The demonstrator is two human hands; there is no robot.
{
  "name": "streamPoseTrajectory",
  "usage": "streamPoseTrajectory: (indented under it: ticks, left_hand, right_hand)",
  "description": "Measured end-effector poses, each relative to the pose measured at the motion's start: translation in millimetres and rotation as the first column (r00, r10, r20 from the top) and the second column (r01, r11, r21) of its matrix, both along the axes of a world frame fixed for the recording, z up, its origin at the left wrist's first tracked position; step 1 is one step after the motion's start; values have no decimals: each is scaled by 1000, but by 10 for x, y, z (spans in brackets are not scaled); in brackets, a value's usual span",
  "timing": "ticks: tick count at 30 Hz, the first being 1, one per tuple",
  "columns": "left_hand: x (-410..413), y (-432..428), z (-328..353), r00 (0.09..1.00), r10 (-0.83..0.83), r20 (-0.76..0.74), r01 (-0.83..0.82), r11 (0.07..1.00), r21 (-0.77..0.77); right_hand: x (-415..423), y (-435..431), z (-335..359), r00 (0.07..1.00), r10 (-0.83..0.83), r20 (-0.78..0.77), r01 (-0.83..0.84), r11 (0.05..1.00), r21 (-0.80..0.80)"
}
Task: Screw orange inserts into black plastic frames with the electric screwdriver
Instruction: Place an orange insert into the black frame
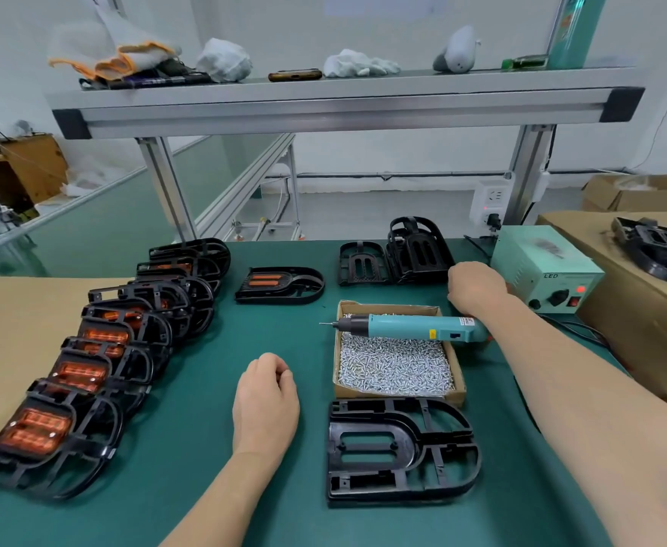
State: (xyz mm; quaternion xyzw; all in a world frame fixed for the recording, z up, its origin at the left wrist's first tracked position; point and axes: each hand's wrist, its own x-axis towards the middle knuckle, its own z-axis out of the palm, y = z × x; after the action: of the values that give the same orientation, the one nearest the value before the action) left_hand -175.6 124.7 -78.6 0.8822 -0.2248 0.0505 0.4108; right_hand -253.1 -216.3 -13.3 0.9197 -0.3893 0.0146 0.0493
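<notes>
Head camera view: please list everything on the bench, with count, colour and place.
screw box: one, brown cardboard, silver screws inside, centre-right
electric screwdriver: one, teal, across the screw box
empty frame: one, black, nearest edge
frames with orange inserts: overlapping row, count unclear, left; one apart, centre back
bare frames: stack plus one flat, black, back
power unit: one, pale green, back right
left hand: one, loosely curled, empty, centre
right hand: one, beside power unit, fingers hidden

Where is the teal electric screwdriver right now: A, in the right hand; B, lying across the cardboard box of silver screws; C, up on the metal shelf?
B: the teal electric screwdriver lies unheld across the cardboard box of silver screws.
</notes>
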Motion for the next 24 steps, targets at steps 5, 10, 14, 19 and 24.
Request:
streamPoseTrajectory:
  ticks: [5, 10, 14, 19, 24]
  left_hand:
    - [10, 6, -12, 1000, -1, 0, 1, 1000, 4]
    - [10, 9, -15, 1000, 0, -12, 0, 1000, -3]
    - [1, 16, 5, 1000, 0, -26, 0, 1000, -24]
    - [-34, 52, 27, 997, -27, -69, 18, 992, -125]
    - [-10, 162, 115, 942, -117, -315, -26, 910, -414]
  right_hand:
    - [-169, 119, 221, 974, 33, 224, -54, 994, 91]
    - [-436, 440, 411, 894, 49, 446, -148, 971, 190]
    - [-648, 837, 468, 812, 149, 565, -280, 948, 153]
    - [-894, 1395, 396, 684, 330, 651, -448, 894, 18]
    - [-1088, 1822, 184, 545, 436, 716, -570, 819, -66]
